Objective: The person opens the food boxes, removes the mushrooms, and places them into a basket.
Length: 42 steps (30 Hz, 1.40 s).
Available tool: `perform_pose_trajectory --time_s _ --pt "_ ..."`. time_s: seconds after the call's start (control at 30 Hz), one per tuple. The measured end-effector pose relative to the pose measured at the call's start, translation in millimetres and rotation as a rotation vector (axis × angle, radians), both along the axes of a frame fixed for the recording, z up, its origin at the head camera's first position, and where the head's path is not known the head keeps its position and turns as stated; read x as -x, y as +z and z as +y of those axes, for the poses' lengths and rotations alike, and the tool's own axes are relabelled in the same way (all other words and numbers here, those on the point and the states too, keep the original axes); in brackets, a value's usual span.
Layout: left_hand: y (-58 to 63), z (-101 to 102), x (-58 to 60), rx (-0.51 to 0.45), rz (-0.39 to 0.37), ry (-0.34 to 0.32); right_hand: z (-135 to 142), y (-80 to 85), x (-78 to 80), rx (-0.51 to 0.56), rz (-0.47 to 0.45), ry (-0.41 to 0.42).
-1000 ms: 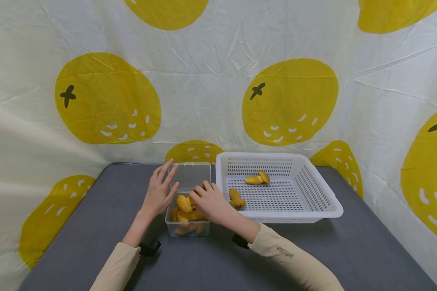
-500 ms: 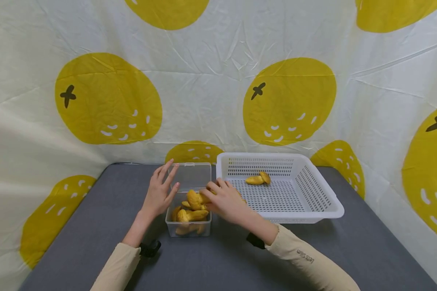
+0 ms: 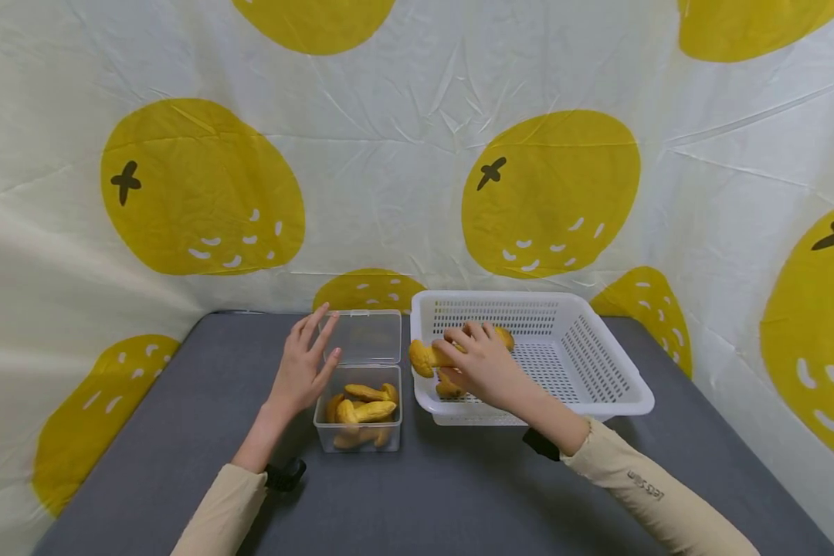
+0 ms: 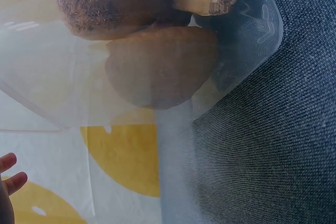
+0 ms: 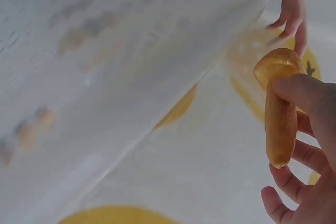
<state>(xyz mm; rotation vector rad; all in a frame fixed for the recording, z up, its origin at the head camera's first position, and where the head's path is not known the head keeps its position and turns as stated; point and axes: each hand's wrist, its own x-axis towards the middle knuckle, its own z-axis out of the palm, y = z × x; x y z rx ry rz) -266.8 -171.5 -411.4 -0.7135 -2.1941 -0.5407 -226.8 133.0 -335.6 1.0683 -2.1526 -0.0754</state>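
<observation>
My right hand [image 3: 483,367] pinches a yellow-brown mushroom [image 5: 281,114] between thumb and fingers, above the left side of the white perforated basket [image 3: 632,394]. In the head view the cap of that mushroom points left, over the basket's rim. Beneath the hand lies another mushroom [image 3: 450,386] in the basket, and a further one [image 3: 505,337] shows partly behind the fingers. My left hand [image 3: 302,371] is held with spread fingers at the left of the clear plastic box [image 3: 357,442], holding nothing. Several mushrooms [image 3: 371,411] lie inside that box.
The box's hinged lid [image 3: 361,336] stands open at its back. Box and basket sit side by side on a dark grey table [image 3: 250,340]. A white curtain [image 3: 382,154] with yellow fruit prints hangs behind the table and at its sides.
My right hand has lifted the mushroom out of the plastic box and carried it right, over the basket. The left hand has stayed in place.
</observation>
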Motion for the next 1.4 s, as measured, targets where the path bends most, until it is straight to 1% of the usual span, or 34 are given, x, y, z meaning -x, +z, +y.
perform_pose_trajectory --time_s 0.23,0.37,0.5,0.67,0.8,0.9,1.03,1.17,1.4 --pt "-0.7 0.8 -0.1 -0.008 -0.014 0.000 32.6 13.2 9.5 0.010 0.007 -0.043" --pt "-0.9 1.5 0.3 -0.011 -0.015 -0.001 48.8 20.3 18.1 -0.006 -0.001 -0.090" --pt "-0.5 1.6 -0.5 -0.014 -0.012 0.000 61.3 27.1 29.7 -0.013 -0.021 -0.133" --pt "-0.3 1.7 -0.8 -0.014 -0.009 0.002 72.6 30.6 49.5 0.004 -0.025 -0.164" --pt "-0.4 2.6 -0.3 -0.012 0.006 -0.002 77.4 29.1 66.3 -0.008 -0.012 -0.182" --pt "-1.0 3.7 -0.2 -0.011 0.018 -0.006 78.0 26.8 77.0 -0.021 -0.021 -0.188" --pt "-1.5 4.3 1.0 -0.010 0.029 -0.007 75.9 22.1 90.7 -0.024 -0.067 -0.196" --pt "-2.2 4.5 2.1 -0.008 0.026 0.001 72.6 14.8 102.7 -0.037 -0.123 -0.220" --pt "-1.7 2.9 1.7 0.002 0.011 0.006 66.2 4.8 116.9 -0.027 -0.197 -0.285"
